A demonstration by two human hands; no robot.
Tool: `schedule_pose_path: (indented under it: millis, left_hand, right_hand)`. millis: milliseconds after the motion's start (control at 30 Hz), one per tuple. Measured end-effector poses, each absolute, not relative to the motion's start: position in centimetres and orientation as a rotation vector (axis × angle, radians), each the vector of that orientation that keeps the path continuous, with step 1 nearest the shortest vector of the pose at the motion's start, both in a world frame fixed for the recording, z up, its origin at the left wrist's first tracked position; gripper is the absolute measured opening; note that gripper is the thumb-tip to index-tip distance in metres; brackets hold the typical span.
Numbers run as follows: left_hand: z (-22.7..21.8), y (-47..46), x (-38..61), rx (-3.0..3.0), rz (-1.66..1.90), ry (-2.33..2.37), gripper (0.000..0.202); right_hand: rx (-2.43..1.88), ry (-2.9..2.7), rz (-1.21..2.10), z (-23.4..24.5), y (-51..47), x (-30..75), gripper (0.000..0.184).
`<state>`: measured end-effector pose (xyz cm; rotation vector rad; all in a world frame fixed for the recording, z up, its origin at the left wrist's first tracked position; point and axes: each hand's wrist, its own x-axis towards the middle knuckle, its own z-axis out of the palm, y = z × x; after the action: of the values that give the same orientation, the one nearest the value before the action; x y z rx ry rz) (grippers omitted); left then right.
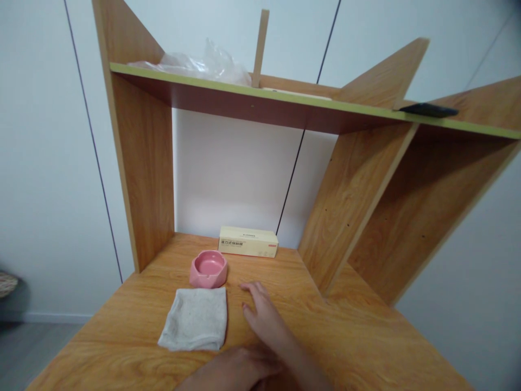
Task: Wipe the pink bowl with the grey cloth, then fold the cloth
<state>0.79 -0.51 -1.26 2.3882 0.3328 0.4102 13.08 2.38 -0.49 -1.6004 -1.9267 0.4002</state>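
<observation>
My right hand point(260, 312) hovers over or rests on the wooden desk, fingers stretched out and thumb apart, holding nothing. To its left lies a folded whitish cloth point(197, 319), apart from the fingers. Just behind the cloth stands a pink faceted ashtray point(209, 279) with a round hollow and a notch in its rim. My left hand point(244, 365) is low at the front, right of the cloth's lower edge and beside my right forearm. Its fingers are in shadow and partly hidden, so their pose is unclear.
A cream cling-film box point(248, 243) with printed characters stands at the back of the desk point(345, 347). Wooden side panels point(148, 174) hold up a shelf point(260, 100). On that shelf lie a clear plastic bag point(207, 64) and a dark flat object point(429, 110).
</observation>
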Motion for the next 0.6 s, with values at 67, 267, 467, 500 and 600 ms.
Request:
schedule_pose_path:
  millis: [67, 267, 467, 500, 600]
  left_hand:
    - [-1.2, 0.0, 0.9, 2.382, 0.455, 0.288, 0.040]
    - [-3.0, 0.7, 1.4, 2.423, 0.401, 0.177, 0.049]
    - [-3.7, 1.2, 1.7, 2.441, 0.397, 0.198, 0.047]
    - [-3.8, 1.2, 1.8, 2.449, 0.398, 0.202, 0.046]
    - [-4.1, 1.2, 2.0, 2.499, 0.408, 0.236, 0.041]
  right_hand:
    - [-1.668, -1.979, 0.379, -1.7, 2.0, 15.0, 0.044]
    - [-1.850, -2.079, 0.352, -3.7, 1.8, 17.9, 0.063]
    - [-1.836, -2.067, 0.255, -4.3, 1.7, 18.0, 0.058]
    - [-1.833, -2.066, 0.239, -4.4, 1.7, 18.0, 0.058]
    - [-1.834, -2.070, 0.227, -4.4, 1.6, 18.0, 0.058]
